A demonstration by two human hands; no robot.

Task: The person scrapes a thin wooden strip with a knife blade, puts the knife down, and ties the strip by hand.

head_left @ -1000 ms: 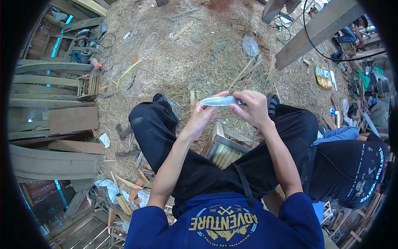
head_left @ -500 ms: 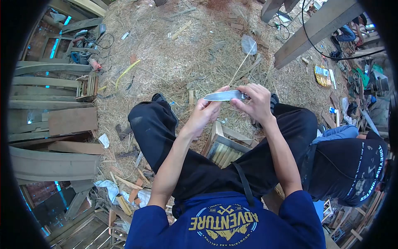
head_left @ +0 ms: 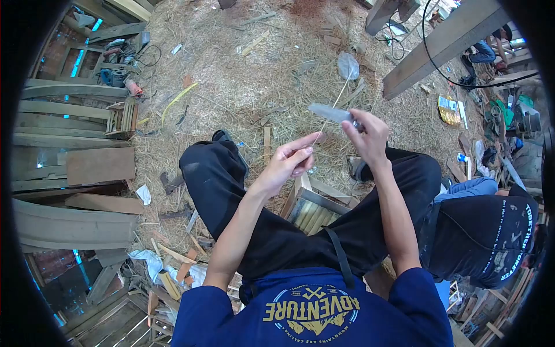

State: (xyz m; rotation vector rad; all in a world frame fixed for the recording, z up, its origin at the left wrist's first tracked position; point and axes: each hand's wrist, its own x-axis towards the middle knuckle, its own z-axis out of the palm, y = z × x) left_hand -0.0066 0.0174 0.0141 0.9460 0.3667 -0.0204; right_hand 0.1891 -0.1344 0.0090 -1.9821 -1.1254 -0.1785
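My right hand is closed round the handle of a knife. Its broad pale blade points left, slightly blurred, above the thin stick. My left hand pinches the near end of this thin, straw-coloured stick between thumb and fingers. The stick slants away up and to the right, under or past the blade. Its far end meets a clear plastic piece; whether they are joined I cannot tell. Both hands are above the space between my knees.
A wooden crate-like box with slats stands between my legs. Another person in a black shirt sits close on my right. Wooden beams and boards line the left. A post rises at upper right. Straw and scraps cover the ground.
The knife has moved up and right, away from my left hand, its blade now tilted over the stick. My left hand has dropped slightly towards me, still pinching the stick.
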